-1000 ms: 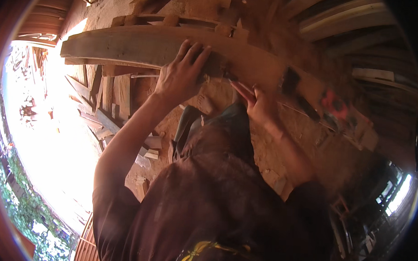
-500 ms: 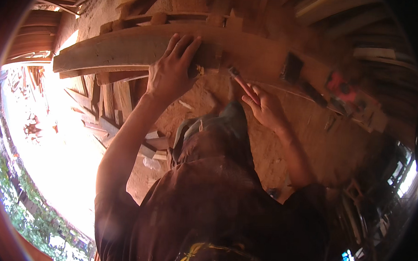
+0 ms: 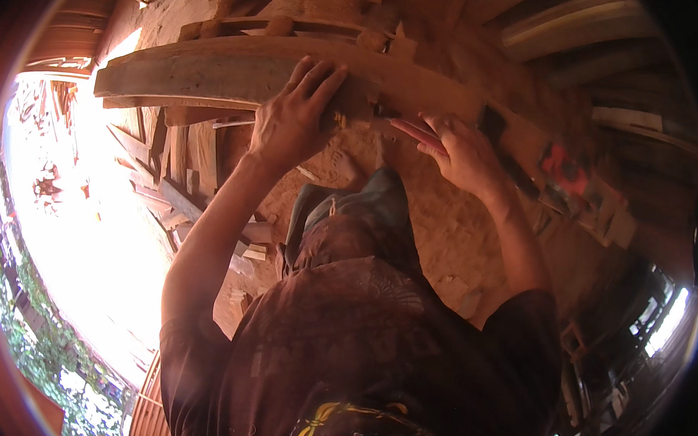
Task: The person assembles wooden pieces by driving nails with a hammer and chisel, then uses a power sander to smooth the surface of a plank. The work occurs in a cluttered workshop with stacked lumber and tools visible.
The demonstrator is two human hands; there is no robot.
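A long, slightly curved wooden beam (image 3: 192,76) lies across in front of me. My left hand (image 3: 299,112) rests on it with the fingers stretched over its upper face; the thumb is mostly hidden. Beside that hand, at the near edge, is a small yellowish spot or scrap (image 3: 339,120). My right hand (image 3: 463,153) is closed round a slim red-handled tool (image 3: 415,133). The tool points left toward a small dark part (image 3: 374,108) at the beam's near side. Whether that part is the tool's head or touches the wood, I cannot tell.
Farther right on the wood lie a dark block (image 3: 491,121) and a red object (image 3: 564,169). Scrap offcuts (image 3: 182,201) are heaped at lower left. Long boards (image 3: 575,27) are stacked at the far right. My bare feet (image 3: 345,162) stand on the dusty floor (image 3: 459,245) below the beam.
My right hand has moved up and to the right with the red-handled tool, which now lies flatter. My left hand stays on the beam; the view has shifted slightly.
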